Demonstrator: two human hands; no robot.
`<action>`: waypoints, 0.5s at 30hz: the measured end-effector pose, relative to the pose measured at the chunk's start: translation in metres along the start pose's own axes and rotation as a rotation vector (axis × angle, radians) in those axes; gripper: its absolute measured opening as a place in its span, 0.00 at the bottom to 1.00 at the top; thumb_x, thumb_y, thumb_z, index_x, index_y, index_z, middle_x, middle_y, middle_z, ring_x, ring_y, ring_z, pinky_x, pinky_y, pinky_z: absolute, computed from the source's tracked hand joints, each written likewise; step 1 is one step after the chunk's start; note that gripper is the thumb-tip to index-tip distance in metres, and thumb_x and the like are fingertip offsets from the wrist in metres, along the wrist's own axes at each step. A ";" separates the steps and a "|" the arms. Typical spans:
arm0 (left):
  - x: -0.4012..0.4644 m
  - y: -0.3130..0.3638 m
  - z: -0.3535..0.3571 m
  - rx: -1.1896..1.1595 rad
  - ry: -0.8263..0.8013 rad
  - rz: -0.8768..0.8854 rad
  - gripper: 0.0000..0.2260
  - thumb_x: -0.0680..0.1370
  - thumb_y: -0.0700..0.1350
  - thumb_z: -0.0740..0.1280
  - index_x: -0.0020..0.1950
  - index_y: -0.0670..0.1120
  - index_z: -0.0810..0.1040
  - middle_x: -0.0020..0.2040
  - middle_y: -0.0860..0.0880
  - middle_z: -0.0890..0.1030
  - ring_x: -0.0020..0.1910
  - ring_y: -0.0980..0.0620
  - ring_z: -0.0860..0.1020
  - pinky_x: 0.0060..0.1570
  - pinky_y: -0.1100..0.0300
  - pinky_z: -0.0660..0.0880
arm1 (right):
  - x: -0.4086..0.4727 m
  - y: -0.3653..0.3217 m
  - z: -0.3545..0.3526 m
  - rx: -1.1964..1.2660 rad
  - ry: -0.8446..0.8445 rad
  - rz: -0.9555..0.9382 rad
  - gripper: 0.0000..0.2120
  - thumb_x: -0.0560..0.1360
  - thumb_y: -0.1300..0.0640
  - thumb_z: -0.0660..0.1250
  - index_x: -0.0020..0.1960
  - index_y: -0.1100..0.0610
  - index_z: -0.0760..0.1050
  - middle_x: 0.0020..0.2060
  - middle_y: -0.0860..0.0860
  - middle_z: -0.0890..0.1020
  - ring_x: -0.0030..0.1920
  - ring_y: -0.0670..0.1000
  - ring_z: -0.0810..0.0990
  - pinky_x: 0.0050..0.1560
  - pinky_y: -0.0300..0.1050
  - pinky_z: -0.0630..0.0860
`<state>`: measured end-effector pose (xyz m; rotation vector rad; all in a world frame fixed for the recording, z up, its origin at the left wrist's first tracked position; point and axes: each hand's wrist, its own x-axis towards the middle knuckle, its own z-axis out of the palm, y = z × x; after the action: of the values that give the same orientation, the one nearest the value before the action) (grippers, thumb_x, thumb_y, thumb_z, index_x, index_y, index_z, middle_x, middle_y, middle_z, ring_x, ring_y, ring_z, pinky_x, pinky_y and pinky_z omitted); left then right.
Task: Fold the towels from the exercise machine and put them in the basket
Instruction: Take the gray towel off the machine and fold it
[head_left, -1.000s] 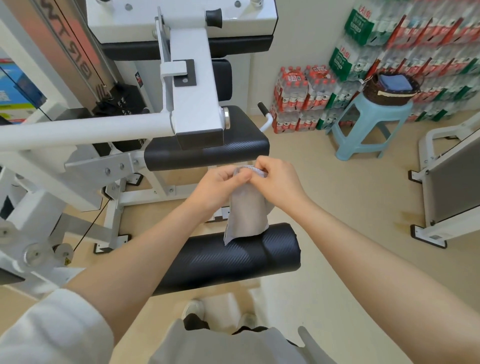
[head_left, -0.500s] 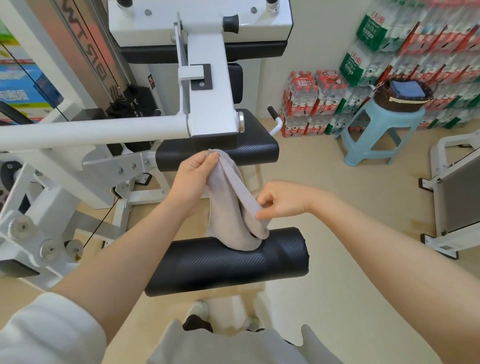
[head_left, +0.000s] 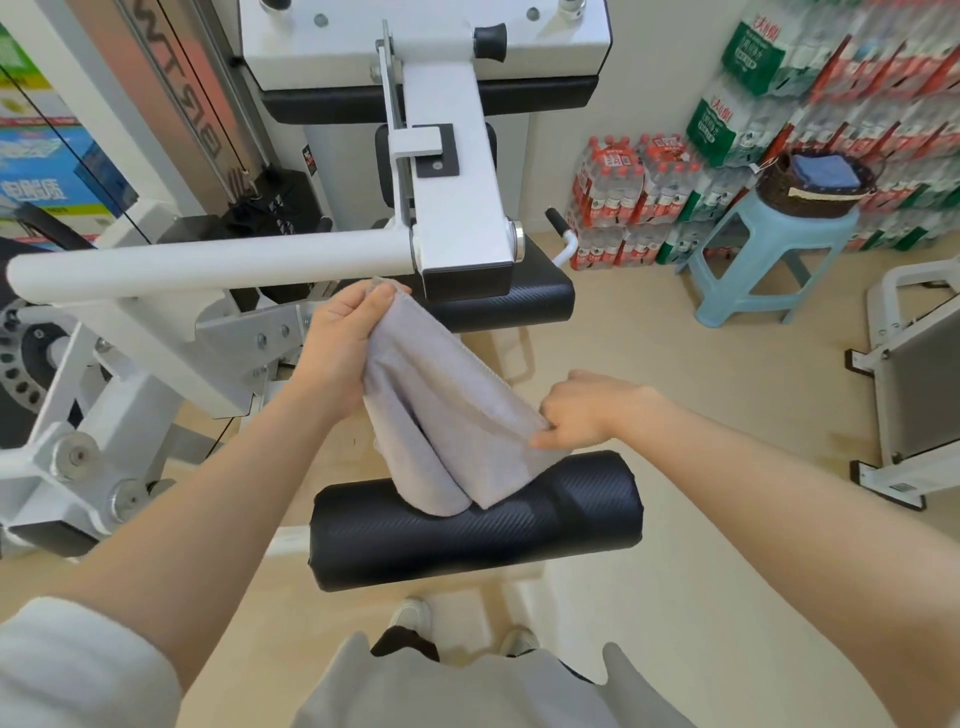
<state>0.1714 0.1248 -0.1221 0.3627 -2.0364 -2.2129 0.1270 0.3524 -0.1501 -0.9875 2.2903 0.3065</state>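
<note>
From the head camera, the left hand (head_left: 340, 343) is raised in front of the white exercise machine (head_left: 447, 171), its fingers and thumb curled round the top end of a grey towel (head_left: 447, 415), pinching the upper corner just below the machine's white horizontal bar (head_left: 208, 265). From that grip the towel slopes down and to the right, doubled into loose hanging folds. The right hand (head_left: 584, 410) is lower and well to the right of the left, fingers curled in, pinching the towel's right edge between thumb and fingers. Just below the right hand, the towel's bottom folds rest on the black padded roller (head_left: 545, 525), which lies crosswise under both hands. Beyond the left hand's fingertips is the machine's black seat pad (head_left: 524, 306).

Far up and to the right of the right hand, well apart from it, a dark woven basket (head_left: 802, 200) sits on a light blue plastic stool (head_left: 753, 260); a folded blue towel (head_left: 826, 169) lies inside it. Behind the stool, shrink-wrapped packs of bottled water (head_left: 634, 202) are stacked against the wall. Below the roller, the person's shoes (head_left: 413, 616) show on the pale floor.
</note>
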 end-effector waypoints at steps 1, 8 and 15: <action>0.000 0.000 -0.006 -0.001 -0.005 -0.008 0.09 0.80 0.45 0.60 0.44 0.49 0.79 0.38 0.54 0.79 0.39 0.58 0.77 0.43 0.61 0.75 | -0.001 0.004 0.002 -0.115 0.015 0.018 0.17 0.79 0.49 0.52 0.45 0.58 0.74 0.43 0.55 0.79 0.39 0.54 0.70 0.53 0.48 0.70; -0.002 -0.014 -0.021 0.015 -0.044 -0.062 0.11 0.80 0.43 0.59 0.42 0.50 0.79 0.38 0.52 0.79 0.38 0.56 0.77 0.43 0.61 0.75 | 0.007 0.012 0.013 -0.221 0.357 0.330 0.20 0.76 0.65 0.59 0.66 0.56 0.58 0.38 0.53 0.75 0.30 0.52 0.70 0.37 0.46 0.68; 0.005 -0.031 -0.045 0.208 0.049 -0.090 0.12 0.80 0.48 0.59 0.42 0.56 0.79 0.45 0.51 0.78 0.49 0.50 0.74 0.54 0.51 0.72 | 0.005 0.037 0.035 -0.230 0.442 0.218 0.14 0.78 0.60 0.60 0.62 0.52 0.68 0.52 0.51 0.80 0.54 0.54 0.72 0.50 0.45 0.66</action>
<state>0.1800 0.0832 -0.1569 0.5329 -2.2718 -2.0221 0.1138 0.3903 -0.1821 -0.9935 2.8244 0.4926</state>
